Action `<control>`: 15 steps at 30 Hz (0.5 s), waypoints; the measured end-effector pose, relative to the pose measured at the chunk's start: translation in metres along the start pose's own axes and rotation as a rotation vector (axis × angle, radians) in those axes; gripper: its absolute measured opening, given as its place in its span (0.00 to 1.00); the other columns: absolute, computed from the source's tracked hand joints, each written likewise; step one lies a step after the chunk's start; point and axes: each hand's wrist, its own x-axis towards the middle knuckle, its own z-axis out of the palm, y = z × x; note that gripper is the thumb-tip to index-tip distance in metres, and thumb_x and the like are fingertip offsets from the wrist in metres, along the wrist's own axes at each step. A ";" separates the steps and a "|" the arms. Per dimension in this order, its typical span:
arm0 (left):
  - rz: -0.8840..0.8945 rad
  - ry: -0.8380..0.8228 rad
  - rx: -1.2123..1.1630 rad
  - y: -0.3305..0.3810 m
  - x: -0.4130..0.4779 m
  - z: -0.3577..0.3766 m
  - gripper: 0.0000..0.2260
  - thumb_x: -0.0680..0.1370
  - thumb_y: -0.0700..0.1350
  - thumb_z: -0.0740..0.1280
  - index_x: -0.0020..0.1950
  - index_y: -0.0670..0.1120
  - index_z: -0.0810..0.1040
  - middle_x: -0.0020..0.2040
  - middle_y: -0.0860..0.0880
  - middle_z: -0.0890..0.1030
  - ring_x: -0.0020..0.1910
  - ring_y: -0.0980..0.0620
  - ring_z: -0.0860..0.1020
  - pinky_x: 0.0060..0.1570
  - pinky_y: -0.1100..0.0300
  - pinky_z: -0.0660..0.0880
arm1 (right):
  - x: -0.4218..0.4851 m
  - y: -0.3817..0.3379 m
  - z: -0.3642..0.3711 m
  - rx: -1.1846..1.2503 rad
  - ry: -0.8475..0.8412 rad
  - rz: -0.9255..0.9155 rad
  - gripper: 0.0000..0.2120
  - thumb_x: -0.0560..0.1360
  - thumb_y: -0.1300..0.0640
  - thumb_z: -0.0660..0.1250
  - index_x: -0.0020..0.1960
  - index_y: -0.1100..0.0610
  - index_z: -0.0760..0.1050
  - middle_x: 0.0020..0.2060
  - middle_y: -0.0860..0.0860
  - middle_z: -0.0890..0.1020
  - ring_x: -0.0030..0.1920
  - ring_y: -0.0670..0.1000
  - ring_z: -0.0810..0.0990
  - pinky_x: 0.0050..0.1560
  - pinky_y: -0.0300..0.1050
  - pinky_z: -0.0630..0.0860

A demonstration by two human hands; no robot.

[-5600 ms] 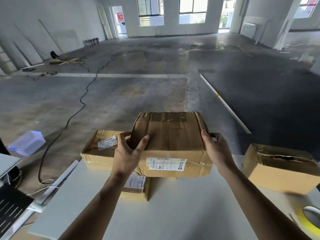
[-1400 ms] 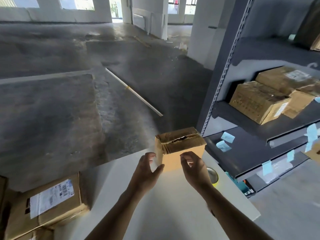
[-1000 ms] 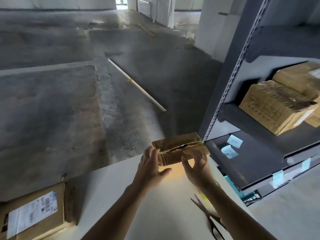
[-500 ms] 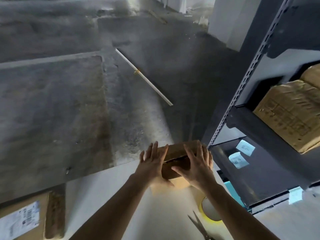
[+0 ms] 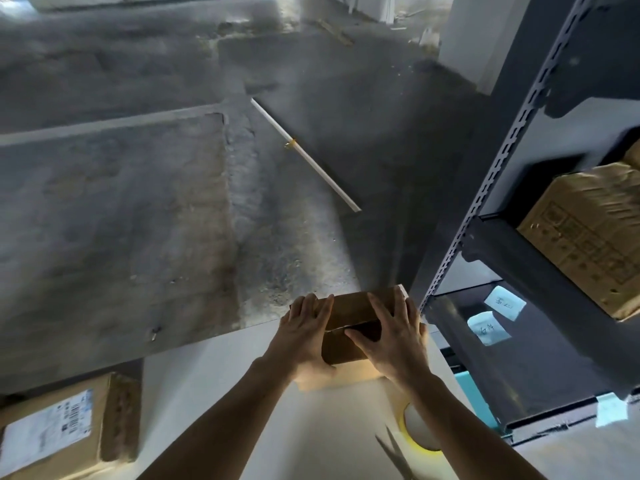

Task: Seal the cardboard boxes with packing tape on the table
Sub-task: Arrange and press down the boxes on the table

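A small cardboard box (image 5: 349,327) stands at the far right corner of the white table (image 5: 214,403). Its top flaps lie nearly closed with a dark gap between them. My left hand (image 5: 304,337) lies flat on the box's left part, fingers straight and spread. My right hand (image 5: 394,337) presses flat on the right part, thumb across the gap. A yellow roll of packing tape (image 5: 415,431) lies on the table just behind my right forearm, partly hidden by it.
Scissors (image 5: 394,455) lie by the tape roll. A taped box with a white label (image 5: 65,431) sits at the table's left end. A grey metal shelf rack (image 5: 485,244) stands close on the right and holds a box (image 5: 588,237). Concrete floor lies beyond the table edge.
I let go of the large box on the left and turned right to the small box. Both hands went from gripping its sides to lying flat on its top flaps.
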 end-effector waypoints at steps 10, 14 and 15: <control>-0.146 0.107 -0.025 -0.022 -0.084 -0.012 0.55 0.64 0.62 0.73 0.80 0.51 0.42 0.75 0.51 0.49 0.76 0.45 0.47 0.74 0.51 0.60 | -0.029 -0.053 0.008 0.075 0.055 -0.165 0.38 0.70 0.29 0.65 0.75 0.44 0.65 0.78 0.54 0.59 0.75 0.59 0.58 0.67 0.63 0.66; -0.232 0.102 -0.023 -0.032 -0.128 -0.006 0.55 0.64 0.62 0.73 0.80 0.51 0.42 0.76 0.50 0.48 0.76 0.44 0.47 0.73 0.51 0.58 | -0.054 -0.076 0.022 0.094 0.044 -0.233 0.37 0.69 0.31 0.68 0.74 0.46 0.68 0.75 0.55 0.64 0.73 0.59 0.62 0.64 0.61 0.68; -0.252 0.097 -0.027 -0.036 -0.139 -0.003 0.55 0.64 0.62 0.73 0.80 0.51 0.41 0.77 0.50 0.47 0.76 0.44 0.46 0.74 0.50 0.57 | -0.062 -0.083 0.024 0.093 0.038 -0.245 0.38 0.70 0.30 0.68 0.74 0.46 0.67 0.76 0.55 0.64 0.73 0.58 0.61 0.64 0.61 0.68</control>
